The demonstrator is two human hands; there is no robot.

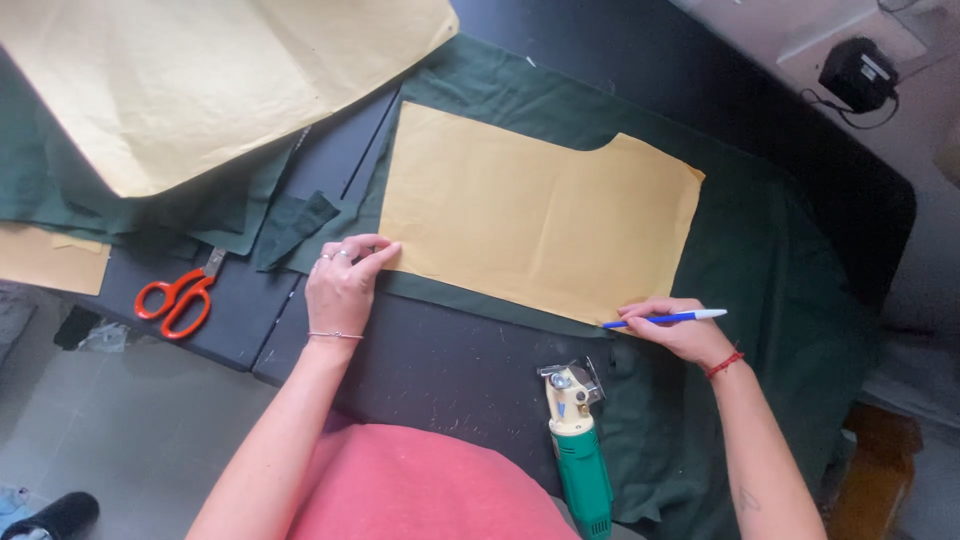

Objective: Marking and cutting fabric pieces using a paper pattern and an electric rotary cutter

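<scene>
A yellow paper pattern piece [540, 210] lies flat on dark green fabric [770, 250] spread across the black surface [440, 370]. The left hand [343, 283] presses fingers down on the pattern's near left corner, pinning it to the cloth; it grips nothing. The right hand [680, 332] is closed around a blue and white pen [665, 319], whose tip touches the pattern's near edge towards the right. The step in hand looks like tracing the pattern outline onto the fabric. Carrying the line on calls for the paper to be held from sliding while the pen follows the edge closely. Orange-handled scissors [178, 296] lie at the left, and a green electric rotary cutter [578, 440] rests near the body.
</scene>
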